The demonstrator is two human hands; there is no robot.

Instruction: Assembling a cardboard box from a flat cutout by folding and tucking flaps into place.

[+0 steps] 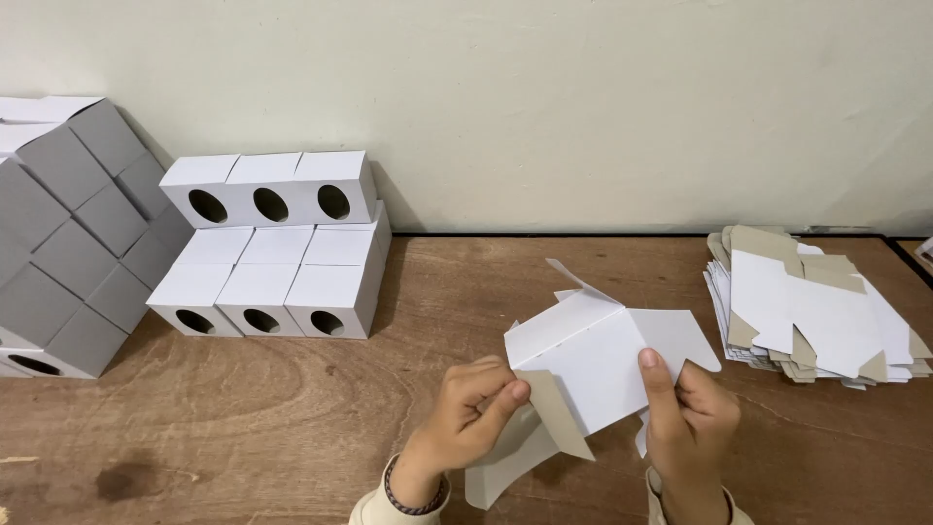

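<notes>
Both hands grip a half-folded white box [593,355] above the table's [243,428] near edge: left hand [471,403] pinches a grey flap, right hand [692,413] holds its side. Finished boxes [277,253] line the far-left edge, flat blanks [812,311] the far-right; bare wood lies between.

Matt white card carton blank [593,360], grey uncoated reverse; finished cartons [282,262] of the same matt card; bench [243,418] of worn, stained wood.
</notes>
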